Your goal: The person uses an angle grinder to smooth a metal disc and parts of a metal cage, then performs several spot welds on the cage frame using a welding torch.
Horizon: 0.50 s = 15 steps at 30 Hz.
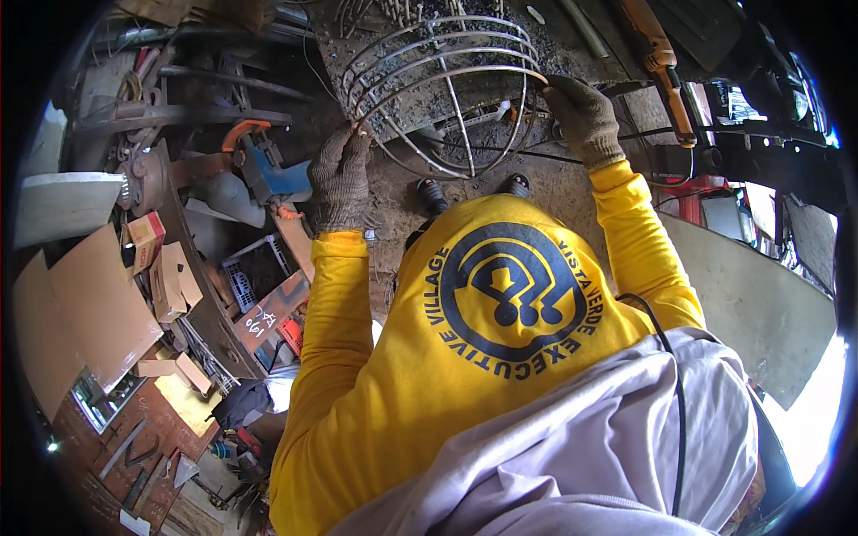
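Observation:
A round cage of bent metal rods (456,107), with several parallel hoops joined by cross rods, is tilted over the near edge of the dark metal worktable (572,55). My left hand (340,177), in a brown knitted glove, is closed at the left end of its nearest hoop. On the other side my right hand (585,121), gloved the same way, grips the right end of that hoop. Both thumbs and fingers are partly hidden by the gloves' thickness. Dark grit and short metal pieces lie on the table behind the cage.
An orange power tool (660,58) lies at the table's right side, its cord hanging down. Left of me stands a blue machine with an orange handle (273,170). Cardboard sheets (98,313) and small boxes fill the left. A large grey panel (742,295) leans at right.

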Each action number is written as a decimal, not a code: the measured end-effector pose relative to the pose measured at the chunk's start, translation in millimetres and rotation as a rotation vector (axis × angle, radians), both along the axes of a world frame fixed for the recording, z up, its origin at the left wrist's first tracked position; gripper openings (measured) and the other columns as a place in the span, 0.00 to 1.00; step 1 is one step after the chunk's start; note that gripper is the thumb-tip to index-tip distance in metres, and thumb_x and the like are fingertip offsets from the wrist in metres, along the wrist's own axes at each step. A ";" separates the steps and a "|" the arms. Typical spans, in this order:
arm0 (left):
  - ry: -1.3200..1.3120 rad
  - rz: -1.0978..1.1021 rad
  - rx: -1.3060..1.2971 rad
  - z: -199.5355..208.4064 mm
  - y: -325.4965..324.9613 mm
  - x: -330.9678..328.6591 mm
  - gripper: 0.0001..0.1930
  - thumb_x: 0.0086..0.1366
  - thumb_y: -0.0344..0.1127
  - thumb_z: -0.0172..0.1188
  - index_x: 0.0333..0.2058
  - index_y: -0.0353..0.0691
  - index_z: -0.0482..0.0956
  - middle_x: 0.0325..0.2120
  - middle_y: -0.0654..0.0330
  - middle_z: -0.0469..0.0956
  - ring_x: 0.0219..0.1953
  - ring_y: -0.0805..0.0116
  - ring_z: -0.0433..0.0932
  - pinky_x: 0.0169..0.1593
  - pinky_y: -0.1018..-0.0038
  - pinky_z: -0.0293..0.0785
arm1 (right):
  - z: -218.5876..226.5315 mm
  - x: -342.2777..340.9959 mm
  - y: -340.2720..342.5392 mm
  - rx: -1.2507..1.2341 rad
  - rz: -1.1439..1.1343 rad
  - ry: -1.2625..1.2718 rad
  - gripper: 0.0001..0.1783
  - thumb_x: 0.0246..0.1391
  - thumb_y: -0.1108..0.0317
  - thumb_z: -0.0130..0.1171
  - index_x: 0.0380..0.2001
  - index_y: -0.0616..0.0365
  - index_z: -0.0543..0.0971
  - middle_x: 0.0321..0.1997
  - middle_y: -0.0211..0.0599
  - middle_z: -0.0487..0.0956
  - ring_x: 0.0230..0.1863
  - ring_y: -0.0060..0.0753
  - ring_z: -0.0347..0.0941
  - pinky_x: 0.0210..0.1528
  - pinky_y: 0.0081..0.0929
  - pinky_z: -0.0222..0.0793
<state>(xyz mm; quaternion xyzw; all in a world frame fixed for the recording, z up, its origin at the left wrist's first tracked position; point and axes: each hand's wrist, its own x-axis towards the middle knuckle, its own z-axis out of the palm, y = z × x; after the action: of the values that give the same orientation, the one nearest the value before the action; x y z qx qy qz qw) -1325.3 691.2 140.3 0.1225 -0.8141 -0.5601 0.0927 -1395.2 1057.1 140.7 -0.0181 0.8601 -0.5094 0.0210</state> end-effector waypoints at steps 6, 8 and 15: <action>-0.003 0.033 0.036 -6.0 -0.4 -0.9 0.13 0.63 0.34 0.68 0.44 0.34 0.83 0.33 0.62 0.84 0.31 0.77 0.78 0.37 0.77 0.75 | -3.2 0.3 -0.2 0.002 -0.008 0.055 0.16 0.60 0.63 0.62 0.47 0.60 0.82 0.39 0.39 0.85 0.41 0.28 0.80 0.46 0.25 0.74; 0.003 0.043 0.052 -6.4 0.2 -0.5 0.12 0.63 0.34 0.68 0.43 0.35 0.84 0.33 0.62 0.84 0.31 0.78 0.78 0.37 0.77 0.75 | -3.1 0.2 -0.5 0.006 0.000 0.083 0.17 0.60 0.61 0.61 0.47 0.59 0.82 0.38 0.42 0.85 0.40 0.31 0.82 0.45 0.27 0.75; 0.002 0.034 0.064 0.9 4.0 -0.6 0.13 0.63 0.34 0.68 0.44 0.35 0.83 0.33 0.63 0.84 0.31 0.79 0.78 0.37 0.78 0.74 | 4.9 3.1 -3.5 -0.031 0.014 0.037 0.17 0.61 0.62 0.61 0.49 0.59 0.81 0.39 0.40 0.85 0.40 0.28 0.81 0.46 0.25 0.75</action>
<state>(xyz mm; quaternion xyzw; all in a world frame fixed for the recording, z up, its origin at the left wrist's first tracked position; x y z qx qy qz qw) -1325.9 695.2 141.2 0.1386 -0.7936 -0.5841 0.0991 -1392.1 1053.6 145.6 -0.0340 0.8522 -0.5220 0.0084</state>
